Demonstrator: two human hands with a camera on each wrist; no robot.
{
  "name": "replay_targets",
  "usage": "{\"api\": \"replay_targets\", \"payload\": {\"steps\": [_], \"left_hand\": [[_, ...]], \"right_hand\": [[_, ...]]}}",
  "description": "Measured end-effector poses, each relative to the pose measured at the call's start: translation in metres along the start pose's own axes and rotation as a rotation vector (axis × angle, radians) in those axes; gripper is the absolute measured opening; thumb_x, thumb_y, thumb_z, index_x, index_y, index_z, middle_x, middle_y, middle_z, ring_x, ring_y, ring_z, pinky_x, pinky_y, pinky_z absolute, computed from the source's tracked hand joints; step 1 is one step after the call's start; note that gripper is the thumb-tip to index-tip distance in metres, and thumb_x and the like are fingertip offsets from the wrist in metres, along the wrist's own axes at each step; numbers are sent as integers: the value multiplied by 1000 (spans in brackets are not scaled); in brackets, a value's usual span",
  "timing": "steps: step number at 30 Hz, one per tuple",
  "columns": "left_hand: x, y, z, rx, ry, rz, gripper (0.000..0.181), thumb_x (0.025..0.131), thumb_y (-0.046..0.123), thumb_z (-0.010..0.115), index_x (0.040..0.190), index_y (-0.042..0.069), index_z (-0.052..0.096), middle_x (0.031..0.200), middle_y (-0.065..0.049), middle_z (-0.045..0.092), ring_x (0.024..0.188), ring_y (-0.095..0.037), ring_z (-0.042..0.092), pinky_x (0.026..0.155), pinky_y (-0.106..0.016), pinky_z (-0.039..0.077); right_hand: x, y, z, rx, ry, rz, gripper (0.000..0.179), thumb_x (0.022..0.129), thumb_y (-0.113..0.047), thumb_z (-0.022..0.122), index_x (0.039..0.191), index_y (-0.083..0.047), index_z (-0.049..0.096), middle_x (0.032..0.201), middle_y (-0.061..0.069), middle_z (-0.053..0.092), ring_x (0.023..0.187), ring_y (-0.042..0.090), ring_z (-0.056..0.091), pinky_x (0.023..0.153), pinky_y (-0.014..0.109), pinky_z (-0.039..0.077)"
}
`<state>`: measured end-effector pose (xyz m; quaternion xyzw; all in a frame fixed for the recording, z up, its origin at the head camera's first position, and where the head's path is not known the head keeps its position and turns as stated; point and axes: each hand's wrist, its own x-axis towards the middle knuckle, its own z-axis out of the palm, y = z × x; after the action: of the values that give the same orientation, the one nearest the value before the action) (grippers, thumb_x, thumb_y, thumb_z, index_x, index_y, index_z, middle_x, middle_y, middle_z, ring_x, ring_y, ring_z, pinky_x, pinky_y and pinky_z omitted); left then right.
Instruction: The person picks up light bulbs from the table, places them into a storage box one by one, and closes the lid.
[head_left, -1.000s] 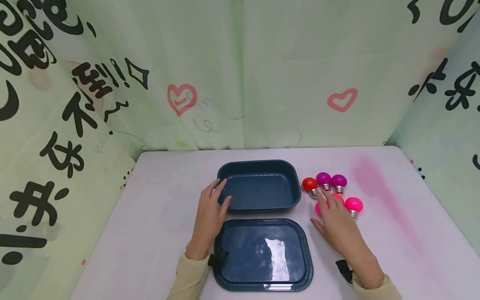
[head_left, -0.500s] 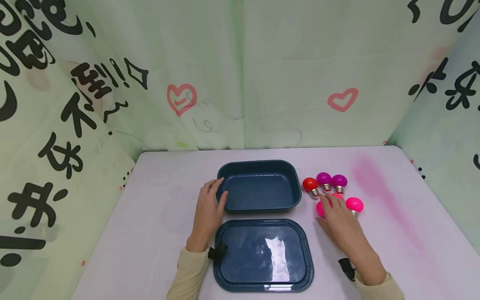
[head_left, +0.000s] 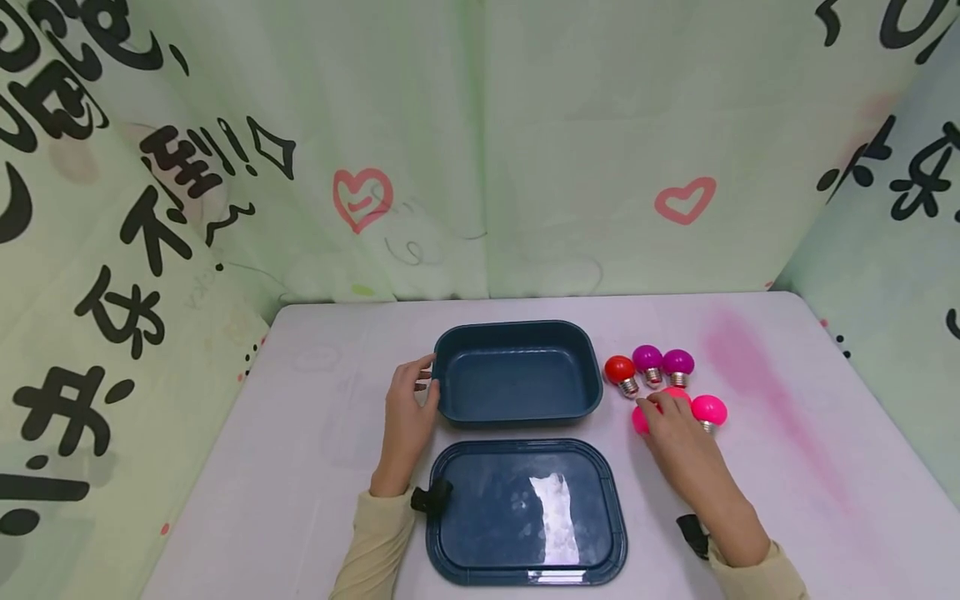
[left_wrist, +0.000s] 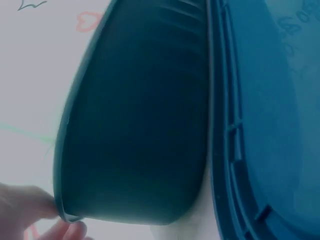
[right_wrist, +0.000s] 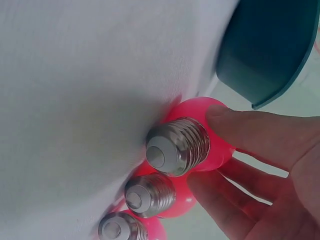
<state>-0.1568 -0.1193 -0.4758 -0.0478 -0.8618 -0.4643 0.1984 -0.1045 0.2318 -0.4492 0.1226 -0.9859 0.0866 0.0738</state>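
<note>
Across the lower frame spreads the counter [head_left: 247, 500], with the lid [head_left: 517, 512] at bottom centre and the box [head_left: 519, 375] just above. The left hand [head_left: 408, 425], fingers relaxed, has slid from over the rim to the box's outer left side (steadying it, perhaps). The right hand [head_left: 686, 454] has drawn in, thumb and fingers around a pink bulb [right_wrist: 192, 137] at centre right; the work seems to be at the grasp.

Bulbs [head_left: 708, 409] crowd right hand [head_left: 681, 450]; box [head_left: 517, 379] open-topped
</note>
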Motion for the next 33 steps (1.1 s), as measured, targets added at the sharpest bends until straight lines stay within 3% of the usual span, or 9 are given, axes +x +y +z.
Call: {"api": "replay_targets", "payload": {"steps": [5, 11, 16, 24, 28, 33], "left_hand": [[0, -4, 0, -129, 36, -58, 36, 91, -5, 65, 127, 0, 63, 114, -20, 62, 100, -31, 66, 86, -43, 57], [-1, -6, -1, -177, 34, -123, 36, 91, -1, 68, 126, 1, 63, 115, -19, 65, 99, -31, 67, 87, -42, 57], [2, -10, -3, -236, -13, -246, 36, 92, 6, 69, 128, 2, 64, 116, -18, 67, 99, -29, 67, 88, -33, 57], [6, -12, -6, -386, -94, -414, 37, 94, 13, 68, 129, 4, 64, 117, -18, 65, 96, -22, 66, 77, -19, 56], [6, -16, -5, -440, -96, -465, 37, 93, 12, 69, 129, 5, 64, 115, -18, 64, 90, -17, 65, 71, -18, 56], [5, -14, -6, -490, -89, -478, 36, 93, 9, 69, 128, 3, 64, 112, -18, 62, 83, -19, 63, 65, -20, 56]], "right_hand": [[1, 0, 0, 14, 4, 4, 58, 67, 1, 88, 120, 7, 65, 115, 27, 59, 109, 43, 55, 73, 52, 59], [3, -2, 0, 15, 2, 16, 58, 66, 0, 89, 119, 6, 66, 114, 26, 59, 108, 43, 54, 72, 51, 59], [4, -3, -1, 11, -1, 18, 56, 66, 0, 89, 117, 7, 67, 112, 26, 60, 105, 42, 54, 72, 50, 60], [5, -4, -3, 20, -26, 42, 57, 65, -1, 90, 116, 6, 68, 113, 27, 60, 105, 44, 55, 72, 51, 59], [5, -4, -2, 30, -22, 38, 56, 65, -1, 90, 116, 5, 68, 114, 27, 60, 106, 44, 55, 72, 51, 59], [3, -3, -1, 20, 9, 25, 56, 63, 0, 91, 114, 6, 69, 116, 27, 60, 106, 44, 55, 73, 52, 59]]}}
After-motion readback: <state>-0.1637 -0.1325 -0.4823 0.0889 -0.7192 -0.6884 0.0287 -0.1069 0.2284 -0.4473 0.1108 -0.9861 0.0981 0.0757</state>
